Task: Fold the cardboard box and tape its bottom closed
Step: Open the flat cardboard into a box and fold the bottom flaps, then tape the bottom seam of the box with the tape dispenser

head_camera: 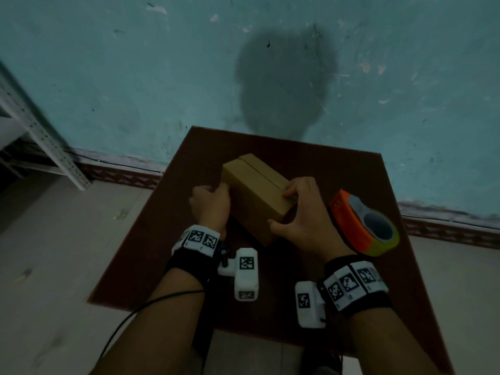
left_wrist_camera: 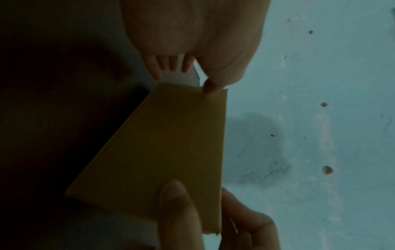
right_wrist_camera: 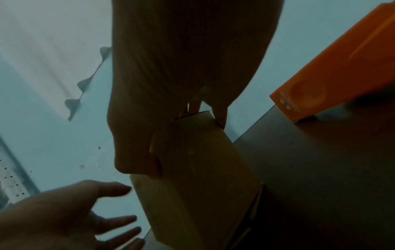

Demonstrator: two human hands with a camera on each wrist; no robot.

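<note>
A small brown cardboard box [head_camera: 254, 185] lies on the dark red-brown table [head_camera: 162, 253], its flaps folded shut with a seam along the top. My right hand [head_camera: 295, 212] grips its near right end, fingers on top and thumb [left_wrist_camera: 177, 211] pressed on the side. My left hand [head_camera: 220, 189] is at the box's left side, fingers straight and spread [right_wrist_camera: 85, 211], with the thumb at the box's [left_wrist_camera: 160, 143] far corner. An orange tape dispenser [head_camera: 362, 223] with a yellow-green roll sits to the right of my right hand.
The table is small and stands against a teal wall [head_camera: 135, 77]. A grey perforated metal shelf frame [head_camera: 40, 131] stands at the left on the tiled floor. A black cable [head_camera: 130, 320] hangs from my left wrist. The orange dispenser [right_wrist_camera: 333, 67] is close to the box's right end.
</note>
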